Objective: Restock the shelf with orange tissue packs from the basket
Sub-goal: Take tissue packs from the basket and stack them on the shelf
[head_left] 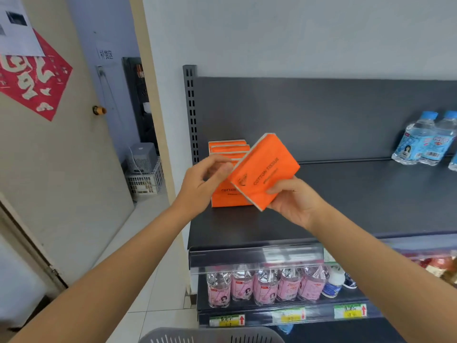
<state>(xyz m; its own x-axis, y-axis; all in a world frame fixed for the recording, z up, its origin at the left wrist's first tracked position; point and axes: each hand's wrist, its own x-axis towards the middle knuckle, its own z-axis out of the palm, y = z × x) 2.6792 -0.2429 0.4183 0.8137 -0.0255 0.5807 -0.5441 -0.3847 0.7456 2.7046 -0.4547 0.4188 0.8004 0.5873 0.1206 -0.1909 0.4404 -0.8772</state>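
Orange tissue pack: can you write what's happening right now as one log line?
step: shelving | orange tissue pack: tilted, held by both hands | right hand: lower corner | left hand: upper-left edge | row of packs: on shelf, behind

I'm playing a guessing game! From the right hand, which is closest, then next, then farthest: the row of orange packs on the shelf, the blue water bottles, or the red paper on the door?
From the right hand:
1. Row of orange packs, just left.
2. Blue water bottles, far right on the shelf.
3. Red paper, far left.
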